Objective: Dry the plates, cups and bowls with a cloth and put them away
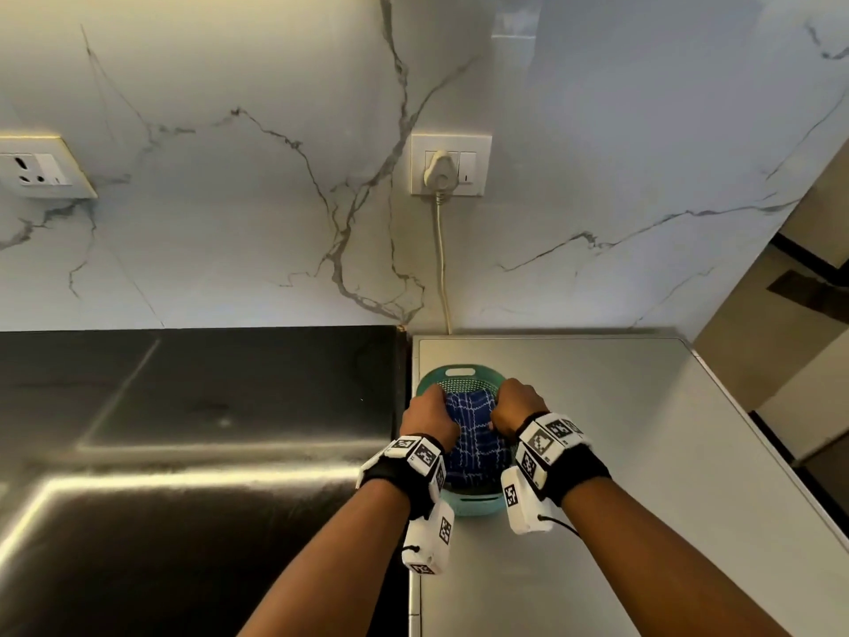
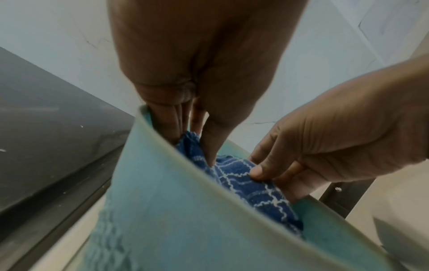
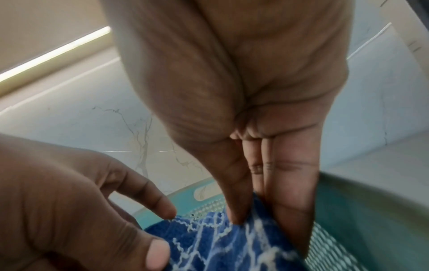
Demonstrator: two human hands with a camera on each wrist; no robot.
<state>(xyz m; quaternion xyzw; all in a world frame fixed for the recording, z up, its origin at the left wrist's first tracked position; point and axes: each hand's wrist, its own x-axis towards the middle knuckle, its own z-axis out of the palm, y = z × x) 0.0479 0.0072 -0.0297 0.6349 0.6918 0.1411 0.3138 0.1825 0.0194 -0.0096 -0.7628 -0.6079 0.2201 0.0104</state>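
Both hands, left hand (image 1: 429, 416) and right hand (image 1: 517, 406), pinch the blue cloth (image 1: 475, 434) inside a teal basket (image 1: 459, 374) (seemingly perforated) at the steel counter's (image 1: 643, 429) left edge.

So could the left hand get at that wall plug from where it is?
Probably yes: the plug sits on the wall with open space before it. But the left hand is pinching the blue cloth in the basket.

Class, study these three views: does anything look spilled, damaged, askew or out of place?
Nothing stands out. The blue cloth lies in the teal basket on the steel counter, pinched by the left hand and right hand. No spill or damage shows.
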